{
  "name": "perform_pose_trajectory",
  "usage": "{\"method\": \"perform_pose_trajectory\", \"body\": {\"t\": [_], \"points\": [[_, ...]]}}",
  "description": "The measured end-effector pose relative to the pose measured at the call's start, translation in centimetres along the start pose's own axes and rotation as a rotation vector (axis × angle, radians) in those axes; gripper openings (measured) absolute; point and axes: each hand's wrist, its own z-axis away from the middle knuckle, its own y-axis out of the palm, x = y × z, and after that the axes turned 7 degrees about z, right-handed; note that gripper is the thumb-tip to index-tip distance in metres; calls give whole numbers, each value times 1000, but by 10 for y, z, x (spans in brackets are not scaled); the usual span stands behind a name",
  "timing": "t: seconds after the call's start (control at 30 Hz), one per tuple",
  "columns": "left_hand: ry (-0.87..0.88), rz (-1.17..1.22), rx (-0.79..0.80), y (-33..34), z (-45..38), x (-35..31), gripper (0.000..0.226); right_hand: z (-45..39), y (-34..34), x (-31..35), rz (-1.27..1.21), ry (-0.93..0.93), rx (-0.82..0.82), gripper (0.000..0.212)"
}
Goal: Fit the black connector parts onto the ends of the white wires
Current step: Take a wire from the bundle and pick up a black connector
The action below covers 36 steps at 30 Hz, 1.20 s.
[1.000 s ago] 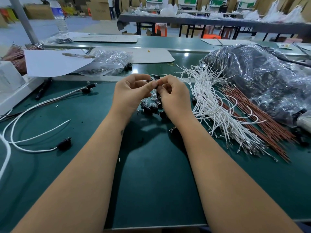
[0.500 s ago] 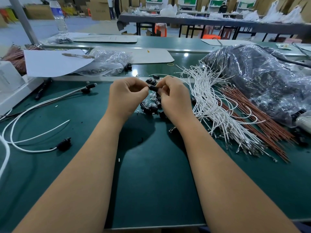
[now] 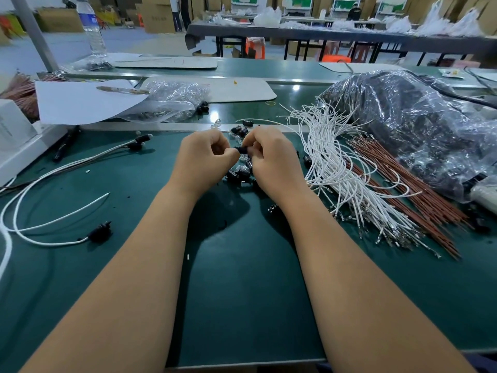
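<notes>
Green counter [image 3: 242,292] carries the stock. Bundle of white wires [image 3: 347,168] lies just right of the hands, metal terminals toward the near edge; loose black connector parts [image 3: 239,172] sit in a small pile under the hands.

Left hand [image 3: 204,160] and right hand [image 3: 271,157] meet above the pile, fingers curled, both pinching one black connector part [image 3: 243,150] between them. Whether a wire end is already in it: cannot tell, fingers hide it.

Judgement, seating step: hold the part square, feed the terminal straight along its bore, push until it seats, tug lightly to check.
</notes>
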Motion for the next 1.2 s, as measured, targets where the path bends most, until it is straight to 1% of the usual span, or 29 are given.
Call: {"method": "perform_pose_trajectory", "body": {"t": [0.1,0.17,0.23,0.3,0.33,0.4,0.47,0.57,0.7,0.83,0.93,1.07,1.2], "points": [[-55,121,-58,-1,0,-2,17,-1,-1,-1,-31,34,-27,18],[-77,159,-107,-3,-1,0,19,-2,-2,-1,-62,61,-53,17],[-91,190,-123,-4,-1,2,25,-2,-2,-1,-88,81,-70,15],[-95,212,-101,-4,-2,2,29,-3,-2,-1,-114,101,-71,14],[-93,226,-71,-3,-2,1,25,-3,-2,-1,-126,111,-71,13],[-95,326,32,-3,-1,-3,9,-3,-1,-2,-137,127,-68,12],[-81,435,111,-2,-1,-5,23,-3,1,-1,-149,129,-53,11],[-61,425,84,1,-1,-7,16,-2,3,0,-148,101,-26,10],[-86,467,43,1,-2,-6,8,-2,3,1,-136,81,-35,9],[-112,530,6,2,-2,-4,7,-2,2,1,-107,82,-33,7],[-147,603,21,1,-2,-5,4,-2,1,0,-110,103,-46,11],[-173,666,65,1,-1,-6,11,-3,-2,1,-144,121,-82,13],[-170,659,28,-1,0,-8,16,-2,-2,1,-120,117,-89,10]]}}
